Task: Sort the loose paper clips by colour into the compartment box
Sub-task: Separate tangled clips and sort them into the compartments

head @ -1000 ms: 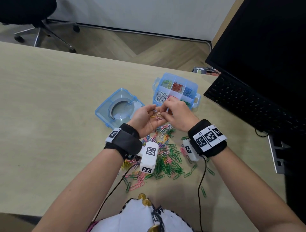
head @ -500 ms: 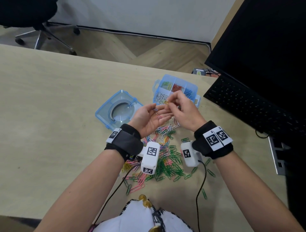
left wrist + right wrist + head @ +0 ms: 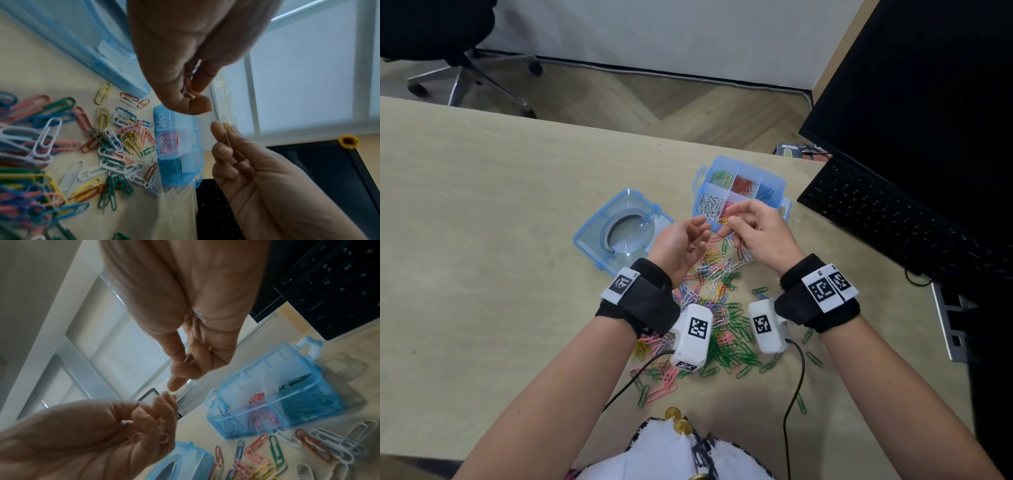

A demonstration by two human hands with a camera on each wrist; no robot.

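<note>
The tabletop (image 3: 482,212) carries the whole job, with a black keyboard (image 3: 893,219) off to the right and the box's clear blue lid (image 3: 619,226) lying open to the left of the hands. The compartment box (image 3: 779,192) sits at the far side of the work area, and its sections already hold sorted groups: white, red, blue, pink and green ones can be made out, so a good share of the sorting looks done. Much is left, though, judging by the big mixed heap of loose paper clips (image 3: 726,329) spread between the wrists and down toward the person, green, pink, white, yellow and blue all tangled together. The left hand (image 3: 681,243) is raised palm up, its fingers curled around a few clips held against the palm, pink ones as far as the right wrist view shows. The right hand (image 3: 756,233) hovers just in front of the box, thumb and forefinger pinching a single yellow clip (image 3: 225,125), which I judge is bound for a compartment next; which one holds yellow I cannot tell
</note>
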